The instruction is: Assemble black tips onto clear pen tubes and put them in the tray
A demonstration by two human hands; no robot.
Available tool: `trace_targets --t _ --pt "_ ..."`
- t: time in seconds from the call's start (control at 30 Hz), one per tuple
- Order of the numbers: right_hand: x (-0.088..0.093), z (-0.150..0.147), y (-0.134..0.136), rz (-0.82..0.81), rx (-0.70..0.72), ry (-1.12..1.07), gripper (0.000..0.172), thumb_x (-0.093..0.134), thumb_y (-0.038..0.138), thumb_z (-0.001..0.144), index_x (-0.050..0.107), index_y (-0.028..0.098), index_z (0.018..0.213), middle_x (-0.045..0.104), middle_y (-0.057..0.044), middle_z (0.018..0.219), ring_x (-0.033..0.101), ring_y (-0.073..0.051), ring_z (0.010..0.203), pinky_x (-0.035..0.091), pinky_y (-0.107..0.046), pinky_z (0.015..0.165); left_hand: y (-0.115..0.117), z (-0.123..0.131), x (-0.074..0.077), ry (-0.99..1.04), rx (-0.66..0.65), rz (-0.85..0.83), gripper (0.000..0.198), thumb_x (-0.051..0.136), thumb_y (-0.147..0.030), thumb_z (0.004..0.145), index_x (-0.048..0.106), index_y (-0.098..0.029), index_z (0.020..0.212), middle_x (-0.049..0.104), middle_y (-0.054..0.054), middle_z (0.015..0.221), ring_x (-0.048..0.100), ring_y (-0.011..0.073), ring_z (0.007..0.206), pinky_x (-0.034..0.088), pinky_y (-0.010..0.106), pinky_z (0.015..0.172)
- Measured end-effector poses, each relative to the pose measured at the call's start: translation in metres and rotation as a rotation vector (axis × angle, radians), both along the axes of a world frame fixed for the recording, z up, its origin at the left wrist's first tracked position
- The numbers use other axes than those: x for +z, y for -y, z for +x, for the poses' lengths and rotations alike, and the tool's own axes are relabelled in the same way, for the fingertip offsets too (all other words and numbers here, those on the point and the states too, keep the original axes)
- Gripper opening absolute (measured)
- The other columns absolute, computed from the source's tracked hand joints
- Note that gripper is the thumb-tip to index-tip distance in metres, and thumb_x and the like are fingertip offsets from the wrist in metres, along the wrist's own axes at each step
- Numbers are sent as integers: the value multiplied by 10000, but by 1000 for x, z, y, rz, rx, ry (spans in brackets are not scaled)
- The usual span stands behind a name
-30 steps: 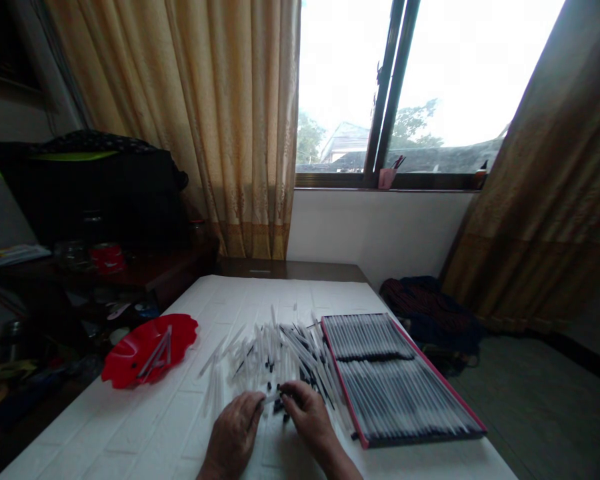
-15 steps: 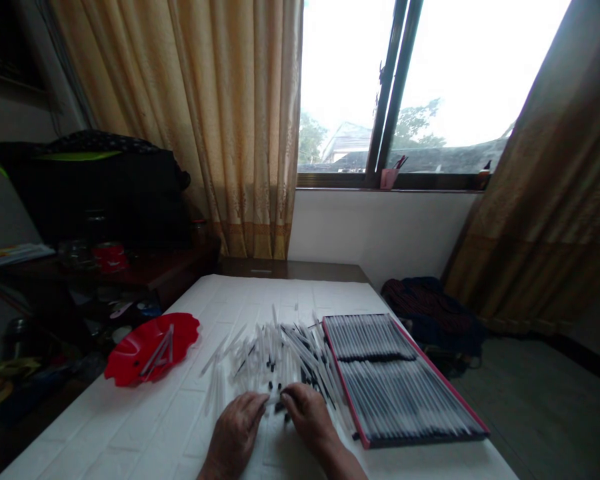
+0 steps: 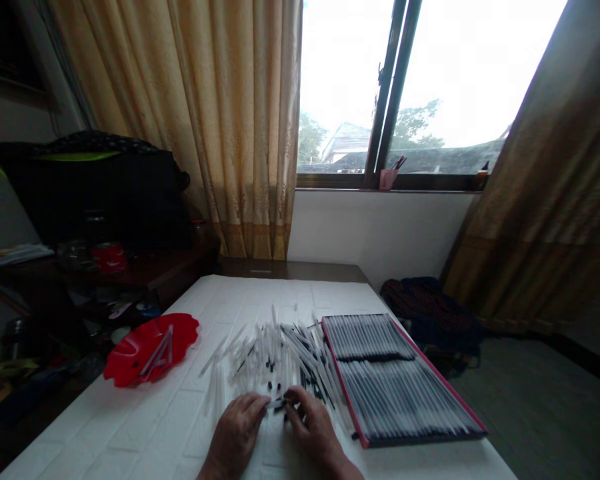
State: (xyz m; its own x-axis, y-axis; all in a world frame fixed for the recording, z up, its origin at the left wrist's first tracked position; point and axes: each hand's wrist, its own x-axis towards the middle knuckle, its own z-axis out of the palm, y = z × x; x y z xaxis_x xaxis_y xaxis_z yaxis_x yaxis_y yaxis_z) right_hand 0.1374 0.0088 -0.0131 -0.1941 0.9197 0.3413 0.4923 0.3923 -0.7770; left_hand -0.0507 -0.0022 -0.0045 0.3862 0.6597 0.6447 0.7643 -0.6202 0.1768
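Observation:
My left hand [image 3: 239,425] is closed in a pinch on one end of a short stretch of clear pen barrel [image 3: 275,404] at the table's near side. At the barrel's other end, my right hand [image 3: 311,424] has thumb and forefinger curled together around something small and dark, too blurred to name. Just beyond the fingers lie small black pen caps [image 3: 270,385]. Behind them spreads a loose pile of clear pen barrels [image 3: 260,347], with dark refills [image 3: 307,363] mixed in on its right side.
On the right, a pink-edged tray [image 3: 360,427] holds two rows of pens. A red scalloped dish [image 3: 180,327] with a few clear barrels sits on the left. The white table [image 3: 145,427] stands below a window, with a dark desk [image 3: 180,267] at the left.
My right hand has shifted slightly and its fingers have opened out a little, showing more of the piece between the hands. My left hand stays nearly in place.

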Motion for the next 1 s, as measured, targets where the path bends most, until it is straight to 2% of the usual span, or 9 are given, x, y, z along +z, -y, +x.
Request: trace_targets --t 0.1,0.23,0.4,0.57,0.7,0.9,1.0 --pt "-4 -1 -1 15 -10 28 167 451 278 843 598 202 819 658 -29 759 607 -145 671 404 -197 589 0 -1 -3 -9 -4 3 250 376 -208 900 586 -237 1035 686 41 870 657 164 788 558 282 714" --pt "-8 -5 -4 20 -83 125 331 387 345 881 587 198 663 620 -23 616 596 -157 598 385 -216 554 -1 -1 -5 -14 -7 -13 244 383 -215 901 581 -243 1042 685 38 875 656 161 791 557 276 715" --pt "-7 -2 1 27 -37 -39 201 478 296 834 585 206 979 657 -11 716 595 -122 551 403 -188 535 -1 -1 -6 -4 15 2 243 381 -220 901 580 -242 1040 685 40 883 658 164 808 559 281 724" --pt "-9 0 0 29 -3 -49 142 470 261 828 596 205 861 666 -23 753 627 -143 682 424 -193 611 -1 -1 -5 -15 15 2 244 381 -217 900 574 -245 1046 686 36 878 658 168 801 563 291 715" --pt "-10 -2 -2 6 -52 44 290 393 339 875 582 202 703 627 -13 620 600 -146 588 393 -204 549 -1 -1 -6 -28 -1 -19 237 394 -198 892 579 -243 1033 685 35 869 655 167 790 562 291 713" --pt "-5 -1 3 -10 -6 -6 181 469 292 829 575 200 943 671 -26 750 618 -145 643 412 -201 592 -3 -2 -9 -32 14 -28 247 431 -177 871 572 -246 1061 680 40 892 650 173 807 556 297 722" --pt "-7 -1 2 -3 -1 9 159 449 283 839 585 200 842 660 -25 726 611 -145 651 408 -200 595 -2 -1 -9 -38 12 -38 246 433 -166 866 578 -244 1048 678 39 884 647 171 792 553 298 717"
